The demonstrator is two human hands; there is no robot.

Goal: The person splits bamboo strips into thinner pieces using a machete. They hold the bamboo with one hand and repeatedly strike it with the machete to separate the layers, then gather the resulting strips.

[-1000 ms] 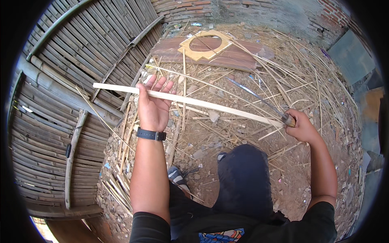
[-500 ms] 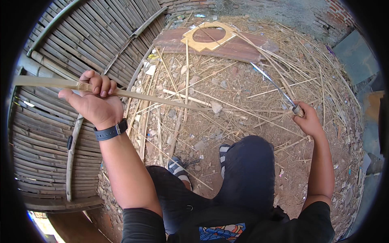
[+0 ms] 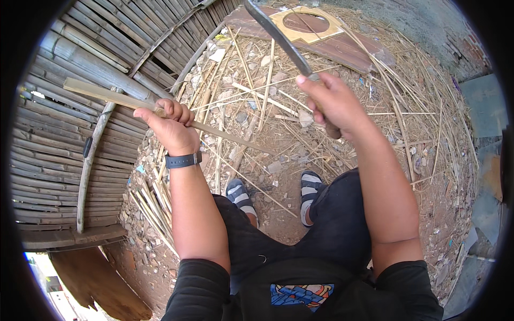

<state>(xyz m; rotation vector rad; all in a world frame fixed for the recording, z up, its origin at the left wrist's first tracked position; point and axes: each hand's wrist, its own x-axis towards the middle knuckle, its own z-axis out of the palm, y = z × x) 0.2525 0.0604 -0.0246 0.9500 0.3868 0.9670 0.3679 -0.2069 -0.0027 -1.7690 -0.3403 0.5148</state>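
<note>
Here the left hand (image 3: 170,127) grips a bamboo strip (image 3: 107,96), the right hand (image 3: 334,104) a knife (image 3: 278,37).

Black short-sleeved shirt (image 3: 300,291) with colourful print, dark wristwatch (image 3: 183,159), striped sandals (image 3: 309,184)

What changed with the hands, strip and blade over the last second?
The right hand raised the long blade from low at the right up to centre, tip pointing away. The left hand went from open on the bamboo strip to a closed grip and swung it left. Feet and bamboo litter unchanged.
</note>
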